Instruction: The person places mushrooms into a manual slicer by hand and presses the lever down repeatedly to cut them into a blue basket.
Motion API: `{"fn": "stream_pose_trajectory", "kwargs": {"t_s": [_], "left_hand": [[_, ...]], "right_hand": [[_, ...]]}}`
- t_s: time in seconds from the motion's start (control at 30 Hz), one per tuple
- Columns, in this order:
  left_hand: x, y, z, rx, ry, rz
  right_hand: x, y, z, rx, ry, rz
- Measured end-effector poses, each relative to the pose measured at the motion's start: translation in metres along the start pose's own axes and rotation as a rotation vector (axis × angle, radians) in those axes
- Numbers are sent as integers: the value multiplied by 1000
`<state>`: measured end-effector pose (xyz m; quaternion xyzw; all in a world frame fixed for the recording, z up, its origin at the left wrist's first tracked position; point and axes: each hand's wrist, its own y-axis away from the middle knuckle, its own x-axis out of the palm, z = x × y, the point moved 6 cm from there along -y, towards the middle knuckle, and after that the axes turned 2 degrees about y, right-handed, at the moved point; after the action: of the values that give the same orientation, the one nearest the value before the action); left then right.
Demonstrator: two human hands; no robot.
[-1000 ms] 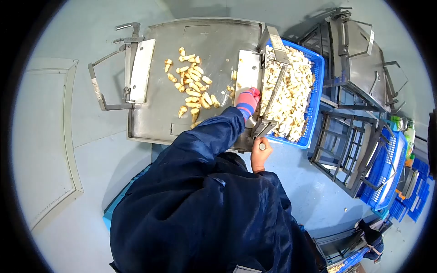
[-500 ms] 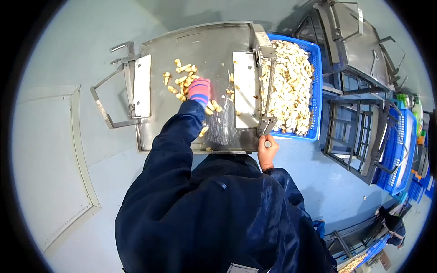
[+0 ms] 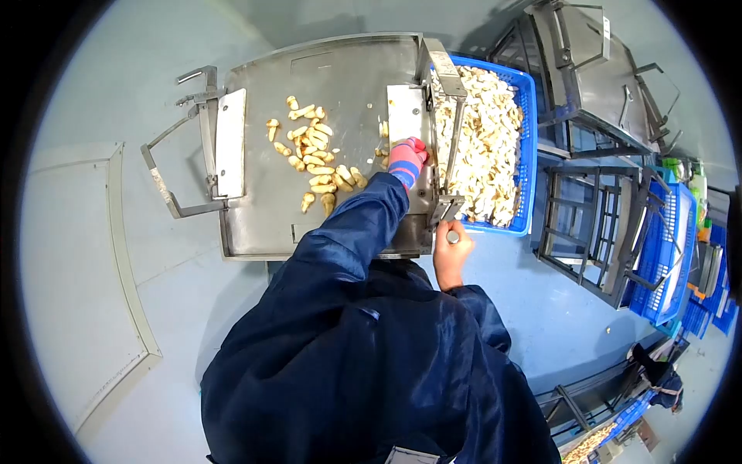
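Note:
My left hand (image 3: 406, 162), in a pink and blue striped glove, lies over the white cutting board (image 3: 403, 112) beside the blade. Its fingers are curled closed, and whatever they hold is hidden. My bare right hand (image 3: 451, 257) is wrapped round the handle (image 3: 453, 237) of the hinged cutter (image 3: 452, 147) at the table's near right corner. Whole mushrooms (image 3: 312, 144) with pale stems and brownish caps lie in a loose pile on the metal table (image 3: 267, 81), left of my left hand. A few small pieces rest along the board's left edge.
A blue basket (image 3: 528, 147) of sliced mushroom pieces (image 3: 487, 147) stands right of the cutter. An unused cutter (image 3: 232, 143) is fixed at the table's left edge. Metal racks (image 3: 591, 224) and more blue baskets (image 3: 661, 255) stand at the right. A person (image 3: 665, 383) is at far lower right.
My left hand has moved right from the mushroom pile to the white board by the blade. My right hand keeps its grip on the handle. The view has shifted slightly.

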<state>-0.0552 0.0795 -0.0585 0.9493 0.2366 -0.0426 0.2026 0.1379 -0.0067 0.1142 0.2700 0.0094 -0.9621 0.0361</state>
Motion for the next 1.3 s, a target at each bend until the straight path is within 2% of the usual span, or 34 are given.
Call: {"fn": "stream_pose_trajectory", "kwargs": {"t_s": [0.07, 0.2, 0.23, 0.33, 0.37, 0.47, 0.5, 0.57, 0.63, 0.73, 0.8, 0.93, 1.1, 1.2, 1.27, 1.3], "left_hand": [[2, 2, -5, -114, 57, 84], [-3, 6, -17, -17, -33, -2], [-4, 12, -22, 96, 49, -16], [3, 6, -14, -91, 52, 65], [2, 6, -19, -73, 45, 54], [-1, 12, -26, -44, 11, 24], [-1, 11, -29, 70, 75, 46], [5, 11, -21, -40, 77, 62], [5, 13, -27, -117, 72, 70], [5, 11, -23, -153, 54, 74], [3, 10, -28, 81, -89, 9], [9, 11, -20, -139, 71, 33], [19, 3, 2, -195, 407, 42], [4, 19, -58, -76, 658, 150], [-9, 26, -100, 15, 561, 94], [-19, 12, -94, 173, 255, 20]], "right_hand": [[12, 12, -37, -30, 31, -13], [-1, 3, 3, -118, 62, -64], [-4, -2, 15, 12, 1, -4], [9, 9, -28, -75, 7, -26], [17, 14, -51, -11, 13, 4], [2, 5, -10, -119, 38, -69], [-5, -2, 17, -78, -6, -81], [-1, 2, 4, -38, 0, -43], [13, 13, -41, -45, 10, -45], [6, 8, -15, -75, -41, -72], [-2, -2, 12, -38, -22, -44], [12, 9, -27, -66, -6, -39], [8, 10, -26, -15, 9, -6], [1, 6, -11, 31, -55, -27], [-3, 5, -6, -2, -74, -28], [-4, 4, -5, 2, -74, -9]]}}
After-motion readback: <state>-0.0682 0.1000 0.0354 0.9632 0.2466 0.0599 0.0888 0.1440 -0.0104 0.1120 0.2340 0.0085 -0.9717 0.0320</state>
